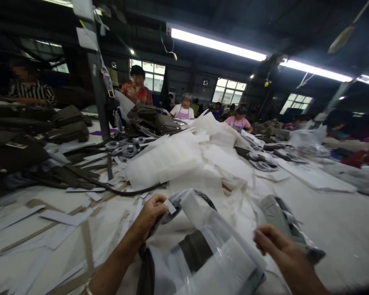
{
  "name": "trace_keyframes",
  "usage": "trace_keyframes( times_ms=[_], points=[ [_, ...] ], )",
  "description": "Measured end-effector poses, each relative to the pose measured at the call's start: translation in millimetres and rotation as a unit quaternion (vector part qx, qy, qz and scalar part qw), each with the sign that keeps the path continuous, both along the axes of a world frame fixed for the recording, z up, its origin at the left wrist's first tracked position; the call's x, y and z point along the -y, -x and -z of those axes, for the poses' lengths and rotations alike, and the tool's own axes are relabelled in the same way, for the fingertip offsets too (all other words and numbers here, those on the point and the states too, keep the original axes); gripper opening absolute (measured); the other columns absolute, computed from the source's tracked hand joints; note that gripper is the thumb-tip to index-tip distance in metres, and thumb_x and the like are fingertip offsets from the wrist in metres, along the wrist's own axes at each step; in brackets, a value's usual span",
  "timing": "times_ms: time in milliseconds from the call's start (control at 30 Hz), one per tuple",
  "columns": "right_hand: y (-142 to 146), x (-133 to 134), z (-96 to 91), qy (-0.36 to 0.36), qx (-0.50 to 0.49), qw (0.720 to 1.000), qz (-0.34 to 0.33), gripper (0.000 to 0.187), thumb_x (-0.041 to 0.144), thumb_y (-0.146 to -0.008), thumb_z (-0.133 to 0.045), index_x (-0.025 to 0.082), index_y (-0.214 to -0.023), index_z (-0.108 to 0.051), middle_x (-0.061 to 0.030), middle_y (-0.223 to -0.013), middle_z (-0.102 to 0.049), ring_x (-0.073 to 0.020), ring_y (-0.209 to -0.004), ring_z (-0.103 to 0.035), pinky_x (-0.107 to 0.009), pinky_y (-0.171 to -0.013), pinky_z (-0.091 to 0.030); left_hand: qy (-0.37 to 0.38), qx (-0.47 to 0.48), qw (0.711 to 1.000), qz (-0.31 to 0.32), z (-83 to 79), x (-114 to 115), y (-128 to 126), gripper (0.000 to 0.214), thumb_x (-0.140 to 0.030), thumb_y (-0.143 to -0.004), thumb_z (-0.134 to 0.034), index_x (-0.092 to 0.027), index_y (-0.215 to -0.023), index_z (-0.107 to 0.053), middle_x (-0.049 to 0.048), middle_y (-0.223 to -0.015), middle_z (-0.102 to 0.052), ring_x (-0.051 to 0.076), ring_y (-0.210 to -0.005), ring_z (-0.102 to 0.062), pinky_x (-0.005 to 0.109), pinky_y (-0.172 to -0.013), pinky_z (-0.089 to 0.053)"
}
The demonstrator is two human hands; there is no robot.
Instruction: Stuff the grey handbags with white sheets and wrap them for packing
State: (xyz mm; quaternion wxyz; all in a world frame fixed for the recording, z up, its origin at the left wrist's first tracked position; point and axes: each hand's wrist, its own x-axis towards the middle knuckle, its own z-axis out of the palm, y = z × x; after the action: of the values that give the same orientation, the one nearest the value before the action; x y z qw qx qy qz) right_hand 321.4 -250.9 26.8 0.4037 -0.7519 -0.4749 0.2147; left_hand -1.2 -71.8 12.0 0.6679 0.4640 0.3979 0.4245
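A: What are the hands doing right now?

B: The left hand is pinching a small white tab at the top edge of a clear bag, thumb and fingers pressed together on it. The right hand is curling its fingers closed on the bag's far edge, so the plastic is being held between the two.

A: And where is the bag sitting?

B: It is lying at the near edge of the table, just in front of the person, with a dark olive item showing through the film. A grey piece is lying just beyond the right hand.

A: How would you handle this well?

B: I'd say keep both grips near the rim and pull evenly, so the thin film is staying taut without tearing. The tab looks slippery, so a firm pinch is helping. Lifting the opening slightly should keep the item inside from snagging.

A: Can you count things?

B: Two hands, one bag in hand, one tab. Behind it a heap of white sheets is piling up, too many and too overlapped to count. One black cable is snaking across the table. At least five other people are working in the background; further ones are too blurred to tell.
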Motion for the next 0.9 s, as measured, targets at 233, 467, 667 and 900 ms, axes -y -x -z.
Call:
trace_keyframes(
  times_ms=[233, 467, 667, 900],
  points=[
    [166, -89, -31.3, -0.055, -0.092, 0.97, -0.22, 0.027, 0.042, -0.082, -0.063, 0.019, -0.069, -0.057, 0.0026, -0.066, -0.053, -0.0138, -0.065, -0.049, -0.025, -0.06, -0.039, -0.073, 0.003, 0.997, -0.008, -5.6, 16, 2, 0.022, -0.023, -0.061, -0.066, -0.02, -0.08, -0.055, -0.0019, -0.067, -0.062, 0.013, -0.058, -0.055, 0.021, -0.053, -0.039],
    [170, -125, -8.0, -0.021, -0.156, 0.969, -0.191, 0.031, 0.043, -0.073, -0.071, 0.018, -0.063, -0.058, 0.0021, -0.055, -0.057, -0.0129, -0.055, -0.05, -0.025, -0.053, -0.039, -0.046, 0.067, 0.997, -0.006, -4.9, 20, 7, 0.022, -0.023, -0.061, -0.069, -0.019, -0.079, -0.056, -0.0013, -0.065, -0.061, 0.012, -0.056, -0.054, 0.021, -0.051, -0.038],
    [176, -132, -5.8, -0.015, -0.135, 0.966, -0.22, 0.017, 0.032, -0.074, -0.068, 0.018, -0.069, -0.06, 0.0017, -0.059, -0.062, -0.0137, -0.056, -0.057, -0.025, -0.056, -0.045, 0.064, 0.154, 0.986, 0.028, 5.1, 14, 11, 0.026, -0.027, -0.06, -0.07, -0.019, -0.079, -0.054, -0.0001, -0.061, -0.063, 0.014, -0.052, -0.058, 0.024, -0.05, -0.042],
    [181, -149, -2.7, -0.018, 0.099, 0.982, -0.159, 0.024, 0.029, -0.072, -0.073, 0.023, -0.081, -0.051, 0.007, -0.049, -0.056, -0.0155, -0.044, -0.055, -0.025, -0.045, -0.036, 0.143, 0.21, 0.966, 0.04, 17.0, 6, 21, 0.032, -0.025, -0.06, -0.075, -0.02, -0.081, -0.052, -0.0023, -0.06, -0.062, 0.012, -0.051, -0.059, 0.021, -0.051, -0.045]
  ],
)
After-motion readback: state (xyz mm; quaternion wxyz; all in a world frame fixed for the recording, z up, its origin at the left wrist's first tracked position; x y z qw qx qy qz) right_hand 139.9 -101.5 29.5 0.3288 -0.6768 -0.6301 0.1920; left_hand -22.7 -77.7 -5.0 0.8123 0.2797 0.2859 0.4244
